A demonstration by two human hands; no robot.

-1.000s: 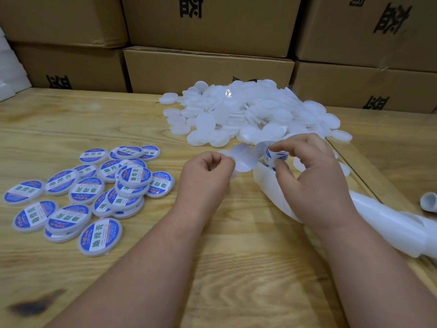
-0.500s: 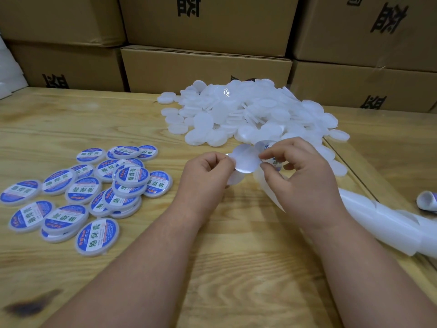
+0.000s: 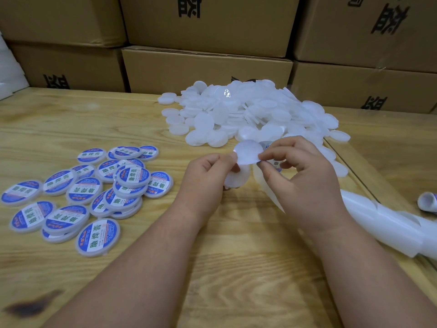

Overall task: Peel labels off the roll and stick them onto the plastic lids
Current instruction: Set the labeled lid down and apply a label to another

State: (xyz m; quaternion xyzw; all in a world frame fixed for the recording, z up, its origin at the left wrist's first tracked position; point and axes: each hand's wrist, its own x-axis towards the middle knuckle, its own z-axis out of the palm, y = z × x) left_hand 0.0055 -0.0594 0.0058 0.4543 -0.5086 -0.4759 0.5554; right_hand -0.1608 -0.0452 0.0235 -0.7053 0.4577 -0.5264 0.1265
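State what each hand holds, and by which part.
Left hand pinches a round white plastic lid at its left edge; the right hand pinches its right edge, over the label strip.

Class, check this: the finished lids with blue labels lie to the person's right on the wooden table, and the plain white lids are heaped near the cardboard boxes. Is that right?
Not quite. The head view shows the labelled lids lying to the person's left, not right. The rest holds: they lie on the wooden table, and the plain white lids are heaped near the cardboard boxes.
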